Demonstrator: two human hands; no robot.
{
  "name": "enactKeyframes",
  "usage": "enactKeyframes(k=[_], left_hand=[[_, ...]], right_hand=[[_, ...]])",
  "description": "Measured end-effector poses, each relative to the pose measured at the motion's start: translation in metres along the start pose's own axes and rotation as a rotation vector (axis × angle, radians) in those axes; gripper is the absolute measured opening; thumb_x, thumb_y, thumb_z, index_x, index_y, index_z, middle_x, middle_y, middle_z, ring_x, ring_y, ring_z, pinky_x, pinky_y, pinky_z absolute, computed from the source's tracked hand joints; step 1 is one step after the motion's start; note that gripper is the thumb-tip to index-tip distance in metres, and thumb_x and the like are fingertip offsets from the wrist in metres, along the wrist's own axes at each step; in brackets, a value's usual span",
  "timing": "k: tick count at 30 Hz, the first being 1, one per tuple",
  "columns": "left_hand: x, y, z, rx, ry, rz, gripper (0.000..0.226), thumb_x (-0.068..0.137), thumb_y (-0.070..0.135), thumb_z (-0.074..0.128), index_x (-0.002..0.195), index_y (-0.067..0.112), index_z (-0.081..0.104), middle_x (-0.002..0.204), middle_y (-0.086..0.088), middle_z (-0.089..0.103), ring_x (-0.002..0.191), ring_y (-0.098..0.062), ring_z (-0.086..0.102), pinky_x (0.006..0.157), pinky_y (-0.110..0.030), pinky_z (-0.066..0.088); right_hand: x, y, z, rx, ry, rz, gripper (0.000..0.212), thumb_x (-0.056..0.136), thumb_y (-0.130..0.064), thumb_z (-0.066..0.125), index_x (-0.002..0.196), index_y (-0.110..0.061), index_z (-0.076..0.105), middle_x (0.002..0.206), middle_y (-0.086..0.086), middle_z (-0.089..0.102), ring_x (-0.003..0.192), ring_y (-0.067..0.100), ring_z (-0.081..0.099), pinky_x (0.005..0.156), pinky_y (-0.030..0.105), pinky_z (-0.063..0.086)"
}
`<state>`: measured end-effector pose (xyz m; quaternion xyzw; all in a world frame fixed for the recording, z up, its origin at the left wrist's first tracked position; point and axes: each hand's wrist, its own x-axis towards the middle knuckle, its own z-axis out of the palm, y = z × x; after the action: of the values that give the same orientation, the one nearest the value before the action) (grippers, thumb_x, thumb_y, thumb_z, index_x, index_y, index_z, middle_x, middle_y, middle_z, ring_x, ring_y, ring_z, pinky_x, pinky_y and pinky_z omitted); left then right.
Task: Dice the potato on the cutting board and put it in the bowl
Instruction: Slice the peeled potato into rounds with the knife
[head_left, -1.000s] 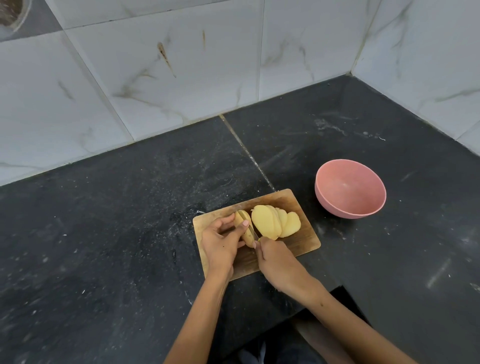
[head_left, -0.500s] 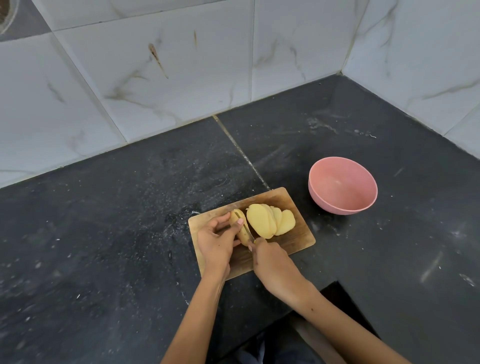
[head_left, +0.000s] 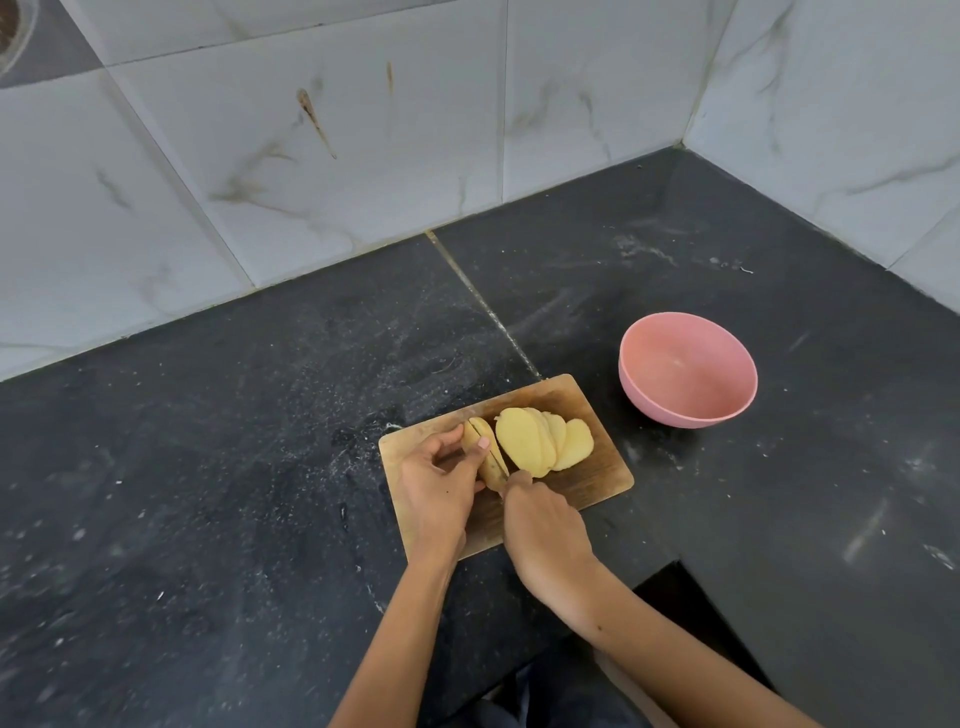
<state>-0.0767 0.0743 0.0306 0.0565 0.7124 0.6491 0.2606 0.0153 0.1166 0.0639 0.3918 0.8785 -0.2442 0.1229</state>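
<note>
A small wooden cutting board (head_left: 597, 478) lies on the black counter. Several pale yellow potato slices (head_left: 540, 444) lean fanned on its right half. My left hand (head_left: 436, 488) pinches the remaining end piece of potato (head_left: 480, 441) at the board's left. My right hand (head_left: 545, 535) grips a knife whose thin blade (head_left: 496, 460) stands in that piece; the handle is hidden in my fist. An empty pink bowl (head_left: 687, 370) sits on the counter to the right of the board.
The dark stone counter (head_left: 234, 493) meets white marbled wall tiles (head_left: 311, 156) at the back and right, forming a corner. A notch in the counter's front edge (head_left: 691, 613) lies just right of my right forearm.
The hands stay at the same piece of potato, with the knife blade working through it. The camera has shifted slightly, so the scene sits a little further left in view.
</note>
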Motion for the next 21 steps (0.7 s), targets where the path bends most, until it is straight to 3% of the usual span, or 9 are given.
enactKeyframes(k=[7, 11, 14, 17, 21], left_hand=[[-0.001, -0.004, 0.0, 0.036, 0.002, 0.019, 0.034, 0.08, 0.014, 0.074, 0.112, 0.006, 0.067, 0.096, -0.002, 0.072, 0.085, -0.013, 0.07, 0.07, -0.041, 0.06], [0.0, -0.003, 0.0, 0.055, 0.002, 0.048, 0.033, 0.079, 0.013, 0.075, 0.111, 0.006, 0.068, 0.094, 0.0, 0.072, 0.08, -0.01, 0.07, 0.073, -0.042, 0.059], [-0.002, -0.002, -0.002, 0.016, 0.002, 0.016, 0.032, 0.079, 0.01, 0.074, 0.111, 0.006, 0.067, 0.091, 0.001, 0.072, 0.072, -0.005, 0.069, 0.066, -0.035, 0.06], [-0.002, -0.002, -0.002, -0.005, -0.013, 0.012, 0.032, 0.08, 0.009, 0.073, 0.111, 0.006, 0.067, 0.092, 0.001, 0.071, 0.075, -0.004, 0.069, 0.061, -0.028, 0.059], [-0.001, -0.001, -0.001, -0.03, -0.016, 0.0, 0.032, 0.08, 0.008, 0.073, 0.111, 0.005, 0.066, 0.096, -0.002, 0.071, 0.081, -0.009, 0.07, 0.066, -0.033, 0.06]], right_hand=[[-0.011, 0.006, 0.006, 0.072, -0.011, -0.004, 0.026, 0.106, -0.024, 0.03, 0.122, -0.01, 0.043, 0.107, 0.008, 0.061, 0.097, 0.022, 0.063, 0.077, 0.031, 0.044], [0.008, -0.001, 0.0, 0.094, -0.043, 0.015, 0.023, 0.102, -0.017, 0.04, 0.124, -0.01, 0.045, 0.111, 0.007, 0.058, 0.103, 0.022, 0.06, 0.079, 0.03, 0.043], [0.002, 0.004, 0.006, 0.141, -0.082, -0.009, 0.024, 0.104, -0.023, 0.037, 0.123, -0.011, 0.046, 0.101, 0.005, 0.053, 0.101, 0.021, 0.059, 0.079, 0.031, 0.043], [-0.011, 0.013, 0.013, 0.138, -0.07, -0.015, 0.028, 0.105, -0.028, 0.031, 0.122, -0.011, 0.045, 0.098, 0.004, 0.052, 0.099, 0.022, 0.059, 0.077, 0.032, 0.043], [0.006, 0.007, 0.005, 0.141, -0.077, -0.02, 0.022, 0.104, -0.02, 0.036, 0.121, -0.01, 0.046, 0.097, 0.001, 0.047, 0.096, 0.019, 0.056, 0.077, 0.03, 0.041]])
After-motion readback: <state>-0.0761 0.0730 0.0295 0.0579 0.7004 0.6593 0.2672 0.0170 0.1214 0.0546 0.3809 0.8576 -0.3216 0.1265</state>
